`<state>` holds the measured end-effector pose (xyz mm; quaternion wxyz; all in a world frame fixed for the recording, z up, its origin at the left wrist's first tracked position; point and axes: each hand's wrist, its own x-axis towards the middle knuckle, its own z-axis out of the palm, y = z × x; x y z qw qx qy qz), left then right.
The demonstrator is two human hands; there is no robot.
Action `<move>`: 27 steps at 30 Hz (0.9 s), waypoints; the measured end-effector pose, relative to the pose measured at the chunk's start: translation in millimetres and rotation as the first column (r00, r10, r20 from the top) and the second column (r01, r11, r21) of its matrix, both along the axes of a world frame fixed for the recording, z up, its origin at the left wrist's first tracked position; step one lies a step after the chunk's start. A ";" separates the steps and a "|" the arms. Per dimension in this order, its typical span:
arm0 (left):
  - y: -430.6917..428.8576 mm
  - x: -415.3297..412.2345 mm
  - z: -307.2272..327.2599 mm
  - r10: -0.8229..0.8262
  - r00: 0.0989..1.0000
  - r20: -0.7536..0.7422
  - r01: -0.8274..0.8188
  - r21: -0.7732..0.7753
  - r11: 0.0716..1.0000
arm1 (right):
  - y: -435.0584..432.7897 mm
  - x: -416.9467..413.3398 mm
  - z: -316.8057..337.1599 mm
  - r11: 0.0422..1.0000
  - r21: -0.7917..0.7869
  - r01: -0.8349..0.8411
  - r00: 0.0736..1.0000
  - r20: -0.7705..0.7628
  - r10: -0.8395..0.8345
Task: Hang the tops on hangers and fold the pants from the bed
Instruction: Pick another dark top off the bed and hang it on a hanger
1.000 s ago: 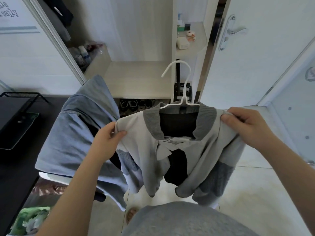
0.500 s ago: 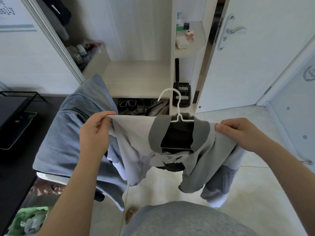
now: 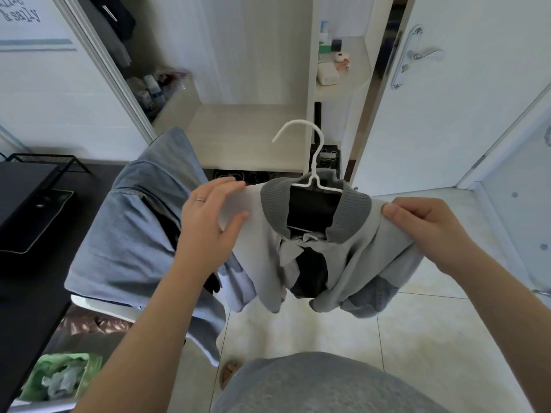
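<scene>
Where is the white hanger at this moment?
In the head view the white hanger sits centre frame inside the collar of the grey top, between the left hand and right hand, its hook rising before the open wardrobe shelf.

Two bare forearms enter from the lower edge of the frame, with no sleeves reaching the wrists or elbows. The left hand [image 3: 208, 225], left of centre, wears a thin, plain, pale metallic ring [image 3: 200, 200] on one finger. The right hand [image 3: 429, 225], at centre right, shows no ring or watch, and its nails are short and unpainted. At the bottom centre, the torso is covered by a grey heathered garment [image 3: 322, 386] with a soft, slightly mottled weave.
</scene>
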<state>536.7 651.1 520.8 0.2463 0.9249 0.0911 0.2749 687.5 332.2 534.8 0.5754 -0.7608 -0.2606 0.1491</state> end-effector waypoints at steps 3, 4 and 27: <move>-8.1 5.3 -6.7 0.048 0.998 0.034 -0.048 0.010 0.999 | 3.1 -2.0 4.5 1.000 -0.018 -0.016 1.000 -0.006 0.016; -8.1 6.2 -9.0 0.072 0.996 0.054 -0.073 0.027 0.997 | 2.5 -2.2 5.6 0.999 -0.026 -0.023 1.000 -0.011 0.022; 32.7 -9.5 13.4 -0.010 0.977 -0.212 -0.013 -0.107 0.994 | -9.4 7.9 7.3 0.991 -0.104 -0.086 0.992 -0.103 0.075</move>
